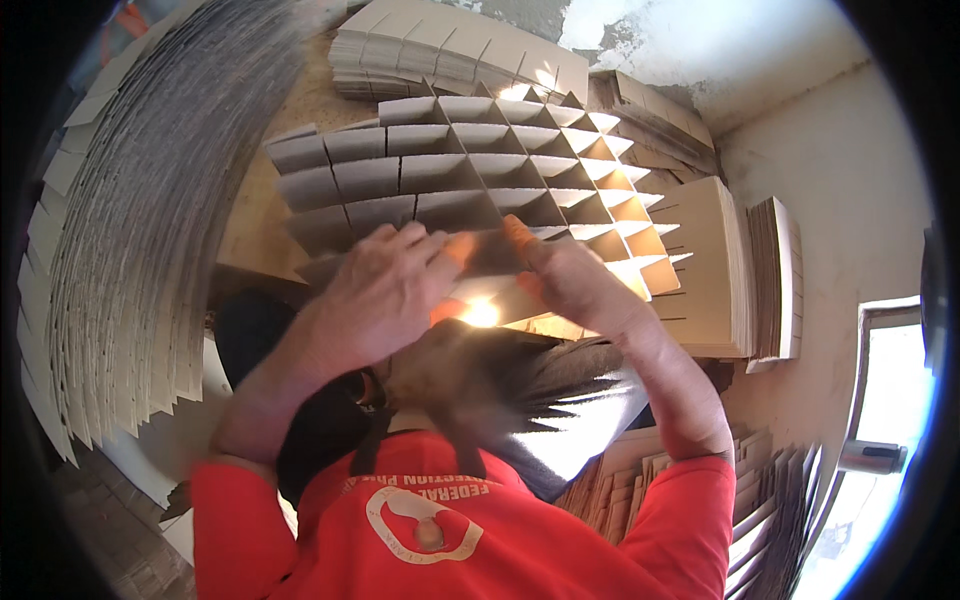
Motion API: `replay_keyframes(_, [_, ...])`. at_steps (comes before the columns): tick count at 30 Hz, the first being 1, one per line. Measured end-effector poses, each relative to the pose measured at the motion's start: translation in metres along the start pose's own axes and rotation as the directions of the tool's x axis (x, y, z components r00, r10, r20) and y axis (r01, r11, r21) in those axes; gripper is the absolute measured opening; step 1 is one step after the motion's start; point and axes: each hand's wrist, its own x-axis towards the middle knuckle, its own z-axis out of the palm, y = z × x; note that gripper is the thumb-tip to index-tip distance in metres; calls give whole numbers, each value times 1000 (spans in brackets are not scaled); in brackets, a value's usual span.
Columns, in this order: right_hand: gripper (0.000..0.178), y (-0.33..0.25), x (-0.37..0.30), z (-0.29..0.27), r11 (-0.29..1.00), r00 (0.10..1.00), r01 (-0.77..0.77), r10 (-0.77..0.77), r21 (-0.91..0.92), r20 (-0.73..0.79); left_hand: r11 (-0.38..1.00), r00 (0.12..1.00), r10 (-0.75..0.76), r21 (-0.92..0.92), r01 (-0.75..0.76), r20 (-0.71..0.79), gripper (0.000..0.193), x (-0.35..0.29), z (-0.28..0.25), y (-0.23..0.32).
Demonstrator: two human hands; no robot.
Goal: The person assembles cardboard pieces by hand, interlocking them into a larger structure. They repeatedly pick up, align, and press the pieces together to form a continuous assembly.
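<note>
Extending beyond the bare left hand and right hand is a grey cardboard grid of interlocked strips. Both hands, orange on some fingers, are at its near edge; blur prevents telling whether either clamps it. Left of the grid is a long grey cardboard stack; beyond it, a slotted cardboard stack.

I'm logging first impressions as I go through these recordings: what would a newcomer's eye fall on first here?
Probably the grid of cardboard strips at upper centre, brightly lit toward its right, with the left hand and right hand at its near edge. Next, the long bank of cardboard sheets curving down the left side, and the red shirt at the bottom.
</note>
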Motion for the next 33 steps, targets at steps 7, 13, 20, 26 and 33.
replay_keyframes(7, [19,121,-53,-41,960,563,-277,198,42,-802,992,968,-72,-121,43,-241,68,-7,26,35])
replay_keyframes(13, [55,235,-151,-44,361,453,-882,474,-302,-755,992,989,121,-26,-123,-88,78,19,55,51])
replay_keyframes(20, [52,299,-198,-45,484,512,-827,438,-286,-739,993,993,116,36,-116,-20,77,31,79,47])
replay_keyframes(26, [38,262,-181,-62,485,312,-874,559,-1,-768,1000,952,0,-15,-5,-306,70,-13,37,37])
replay_keyframes(33, [27,171,-137,-104,909,250,-416,110,-4,-962,993,872,-99,12,120,-479,54,-56,15,5])
